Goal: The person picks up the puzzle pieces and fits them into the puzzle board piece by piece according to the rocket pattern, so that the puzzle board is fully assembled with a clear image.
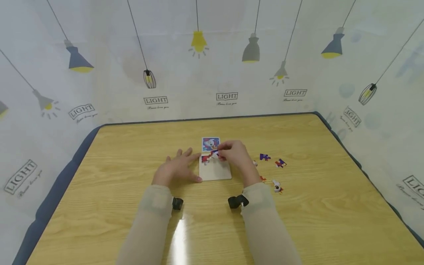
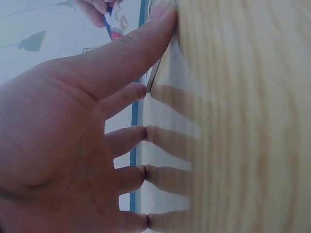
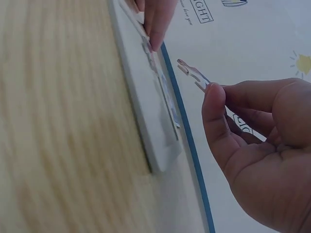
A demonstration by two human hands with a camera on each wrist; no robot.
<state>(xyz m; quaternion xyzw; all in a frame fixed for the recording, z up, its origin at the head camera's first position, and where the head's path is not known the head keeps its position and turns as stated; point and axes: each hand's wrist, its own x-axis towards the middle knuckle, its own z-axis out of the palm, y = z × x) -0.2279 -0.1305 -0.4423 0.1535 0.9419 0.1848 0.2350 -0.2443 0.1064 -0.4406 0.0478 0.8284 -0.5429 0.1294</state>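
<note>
My right hand [image 1: 233, 152] pinches a jigsaw puzzle piece [image 3: 193, 75] between thumb and index finger. The piece, white with purple and red, is held above a pale puzzle board [image 1: 215, 172]. On the board's upper left lies a red-and-white piece [image 1: 205, 159]. A blue picture [image 1: 211, 143] of a white cartoon figure shows at the board's far end. My left hand [image 1: 179, 167] is spread along the board's left side, its thumb by the near corner and index fingertip near the upper edge. In the left wrist view, the other fingertips rest on the table.
Several loose puzzle pieces lie right of the board, among them a purple one [image 1: 264, 157], a purple-and-red one [image 1: 280, 163] and a white one [image 1: 277, 186]. The wooden table [image 1: 99, 206] has a blue strip along its far edge, with a lamp-print wall covering [image 1: 185, 81] behind.
</note>
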